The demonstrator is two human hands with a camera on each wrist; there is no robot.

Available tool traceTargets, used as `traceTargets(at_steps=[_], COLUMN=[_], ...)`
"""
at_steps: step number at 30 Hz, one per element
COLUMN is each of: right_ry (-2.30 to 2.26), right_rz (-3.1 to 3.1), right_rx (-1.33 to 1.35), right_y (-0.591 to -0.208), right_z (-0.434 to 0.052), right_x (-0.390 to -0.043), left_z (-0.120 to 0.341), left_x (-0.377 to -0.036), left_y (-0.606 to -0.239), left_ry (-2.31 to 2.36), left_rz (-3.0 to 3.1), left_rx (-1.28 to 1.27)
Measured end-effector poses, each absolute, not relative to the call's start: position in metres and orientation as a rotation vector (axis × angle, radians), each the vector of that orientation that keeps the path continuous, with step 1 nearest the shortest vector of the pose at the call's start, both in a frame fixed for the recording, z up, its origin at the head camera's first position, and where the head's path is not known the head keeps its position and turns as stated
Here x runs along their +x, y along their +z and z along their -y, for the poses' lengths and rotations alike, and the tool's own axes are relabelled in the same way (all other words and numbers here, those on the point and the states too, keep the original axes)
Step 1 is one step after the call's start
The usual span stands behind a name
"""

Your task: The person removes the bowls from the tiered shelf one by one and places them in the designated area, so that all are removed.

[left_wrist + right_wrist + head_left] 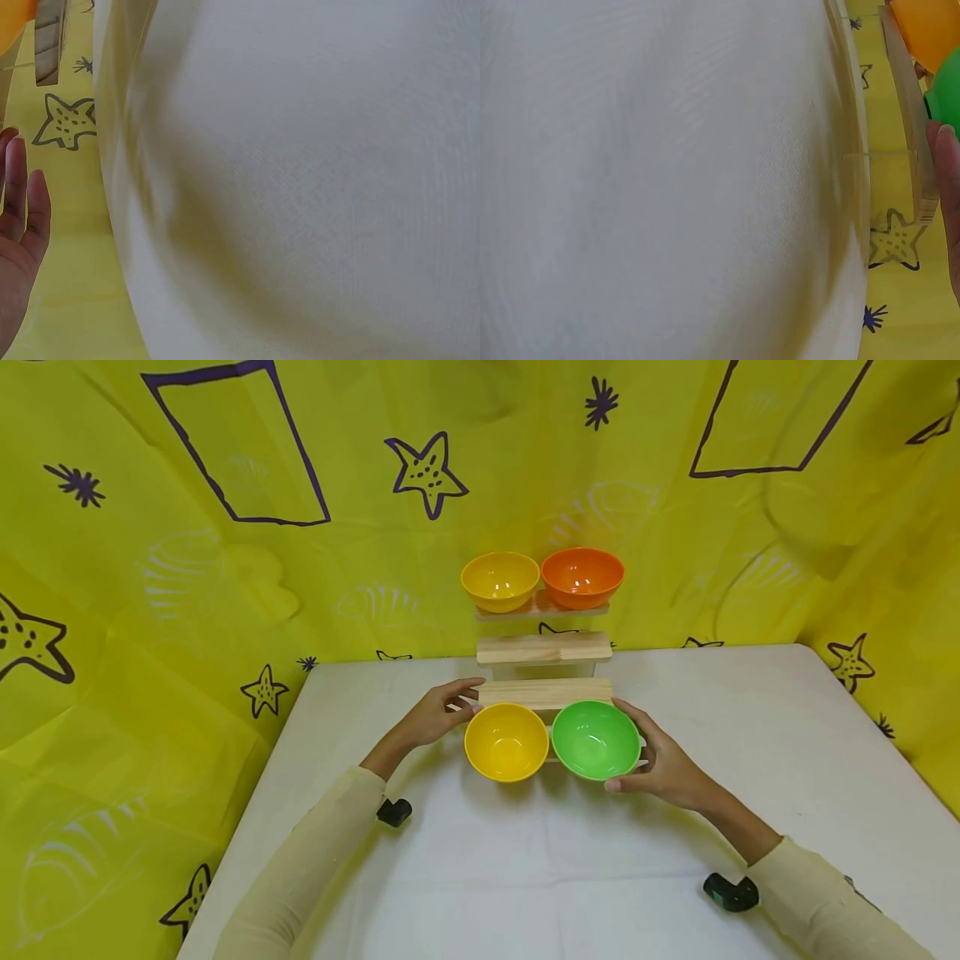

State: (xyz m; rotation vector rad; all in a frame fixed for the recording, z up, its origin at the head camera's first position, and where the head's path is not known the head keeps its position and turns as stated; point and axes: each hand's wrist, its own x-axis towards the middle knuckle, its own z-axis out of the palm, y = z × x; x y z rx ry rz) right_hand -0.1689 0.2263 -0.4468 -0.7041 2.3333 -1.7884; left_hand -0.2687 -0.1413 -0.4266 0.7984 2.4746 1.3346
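Fingers of your right hand (667,770) curled round green bowl (597,741) at front of rack (543,693); those of left hand (433,715) stretched loosely beside adjacent yellow bowl (507,743). Setting bowls down seemed your step; next move likely called for level seating, careful release.

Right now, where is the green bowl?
In the head view, the green bowl is right of centre, between the nearer yellow bowl on its left and the right hand, which holds it by its right side.
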Motion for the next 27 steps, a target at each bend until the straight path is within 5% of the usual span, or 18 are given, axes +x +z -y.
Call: traceTargets(at_steps=[27], right_ry=[-1.84], right_rz=[-2.319], right_rx=[-0.724], right_y=[-0.4453], right_z=[-0.2272], right_x=[-0.1685], left_z=[0.1441], left_x=[-0.2749], left_y=[-0.4299], left_ry=[1.373], left_rz=[-2.437], left_rx=[0.786])
